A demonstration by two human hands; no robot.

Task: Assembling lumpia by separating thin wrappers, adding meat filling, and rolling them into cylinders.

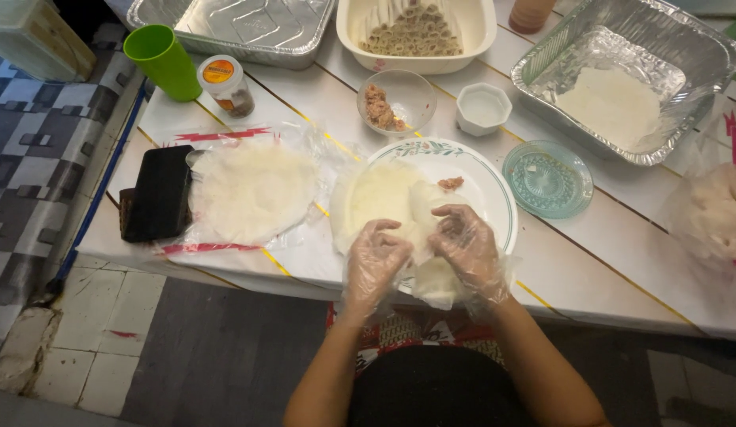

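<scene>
Both gloved hands work a thin white wrapper [399, 209] lying on the floral-rimmed plate [494, 198] — the left hand [373, 261] pinches its near edge with curled fingers, the right hand [467, 245] folds a flap inward (fingers bent, gripping). A stack of wrappers [253, 190] lies just left on the surface [589, 261], a bowl of filling [395, 99] beyond.

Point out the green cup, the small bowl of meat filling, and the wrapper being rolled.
green cup [164, 63], head view, on its side wall.
small bowl of meat filling [415, 93], head view, on its clear inner wall.
wrapper [384, 198], head view, on the flat part left of both hands.
</scene>
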